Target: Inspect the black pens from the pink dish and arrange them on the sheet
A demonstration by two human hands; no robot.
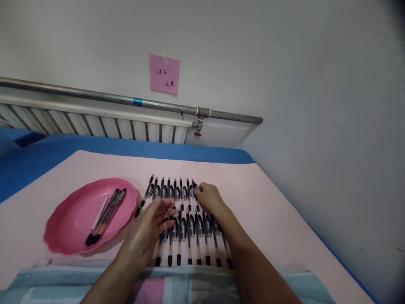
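Note:
Two rows of black pens lie on the pink tabletop, their tips pointing away from me, with separate black caps between them. The near row includes an uncapped pen [198, 236] and a clear-sided cap [191, 226]. In the far row are a similar pen [181, 190] and cap [170, 192]. At that row's right end, my right hand [209, 197] is closed, thumb and fingers pinching a small dark pen cap [196, 187], mostly hidden. My left hand [151, 223] hovers over the left of the rows, fingers apart and holding nothing, covering some pens.
Left of the rows stands a pink scalloped tray [68, 219] with several pens [109, 213] and a white stick [100, 213] in it. Behind the table [268, 202] are a radiator [110, 126], a metal pipe [104, 96] and a red-handled valve [198, 135]. A wall borders the right.

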